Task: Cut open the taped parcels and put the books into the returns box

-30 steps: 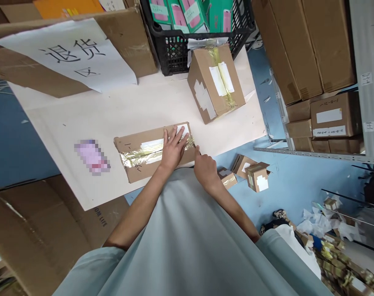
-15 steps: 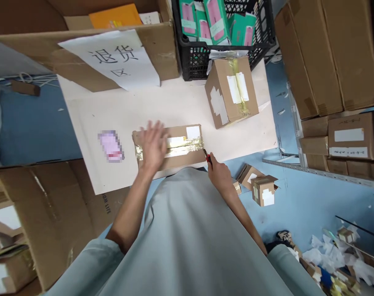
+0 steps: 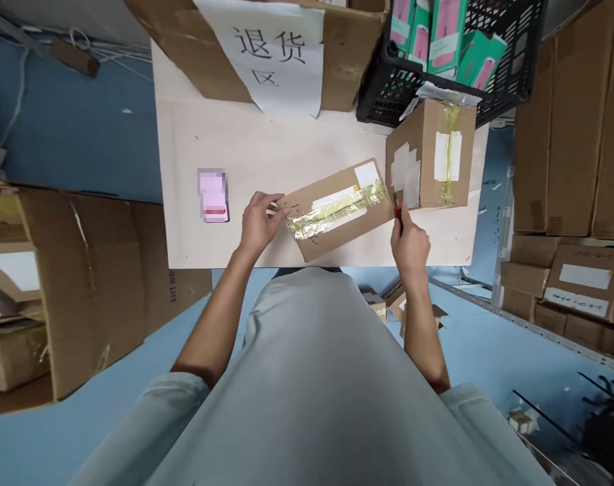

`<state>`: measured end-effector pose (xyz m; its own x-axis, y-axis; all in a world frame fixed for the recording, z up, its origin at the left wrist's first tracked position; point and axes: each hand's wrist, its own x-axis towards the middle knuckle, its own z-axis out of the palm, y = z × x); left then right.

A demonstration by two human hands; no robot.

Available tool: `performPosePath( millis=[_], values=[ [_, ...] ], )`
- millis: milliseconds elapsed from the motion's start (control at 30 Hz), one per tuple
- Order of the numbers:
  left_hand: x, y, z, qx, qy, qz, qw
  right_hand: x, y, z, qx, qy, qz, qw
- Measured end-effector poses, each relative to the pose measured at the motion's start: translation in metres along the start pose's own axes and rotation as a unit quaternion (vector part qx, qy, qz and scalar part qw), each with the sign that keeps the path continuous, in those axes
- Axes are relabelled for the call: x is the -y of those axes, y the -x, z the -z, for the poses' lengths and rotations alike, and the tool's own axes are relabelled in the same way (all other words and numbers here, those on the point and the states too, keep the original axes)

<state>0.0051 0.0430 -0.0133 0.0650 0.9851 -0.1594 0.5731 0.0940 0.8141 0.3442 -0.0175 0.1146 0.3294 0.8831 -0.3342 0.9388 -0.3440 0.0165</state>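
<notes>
On the tabletop (image 3: pixel 286 145) the box (image 3: pixel 340 231) lies closed, its top tape (image 3: pixel 307 224) seemingly uncut, while fingers of the left hand (image 3: pixel 259 221) pinch its left end and those of the right hand (image 3: pixel 411 244) grip a red tool (image 3: pixel 398 212).

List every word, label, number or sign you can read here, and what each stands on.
"退货" above "区": white paper sheet on a brown cardboard box.
"LIFE": large brown cardboard box at left; the letters before it are unclear.
Too small or blurred: black handwriting on the long brown taped carton; writing on the brown shelf carton at right; print on the green-and-pink boxes.
</notes>
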Motion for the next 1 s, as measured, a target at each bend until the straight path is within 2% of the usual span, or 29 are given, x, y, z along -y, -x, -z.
performPosePath(
  millis=[100, 233, 333, 400, 567, 800, 1000],
  values=[
    [0.001, -0.005, -0.001, 0.017, 0.014, -0.001, 1.000, 0.026, 0.022, 0.017, 0.024, -0.033, 0.074, 0.996],
    [0.006, -0.010, 0.001, 0.041, 0.048, -0.009, 0.998, 0.089, 0.056, 0.015, 0.143, -0.068, 0.206, 0.966],
    [0.009, -0.012, 0.000, 0.048, 0.072, -0.012, 0.996, 0.130, 0.065, 0.004, 0.187, -0.031, 0.224, 0.956],
    [0.010, -0.012, -0.001, 0.047, 0.084, -0.012, 0.995, 0.146, 0.065, -0.002, 0.199, -0.010, 0.216, 0.956],
    [0.006, -0.008, 0.002, 0.051, 0.110, -0.012, 0.993, 0.159, 0.069, -0.004, 0.226, 0.008, 0.176, 0.958],
    [0.004, -0.009, 0.006, 0.059, 0.133, -0.009, 0.989, 0.172, 0.075, -0.002, 0.221, 0.022, 0.129, 0.966],
    [0.006, -0.010, 0.005, 0.059, 0.124, -0.009, 0.990, 0.192, 0.063, -0.005, 0.228, 0.028, 0.143, 0.963]
  ],
)
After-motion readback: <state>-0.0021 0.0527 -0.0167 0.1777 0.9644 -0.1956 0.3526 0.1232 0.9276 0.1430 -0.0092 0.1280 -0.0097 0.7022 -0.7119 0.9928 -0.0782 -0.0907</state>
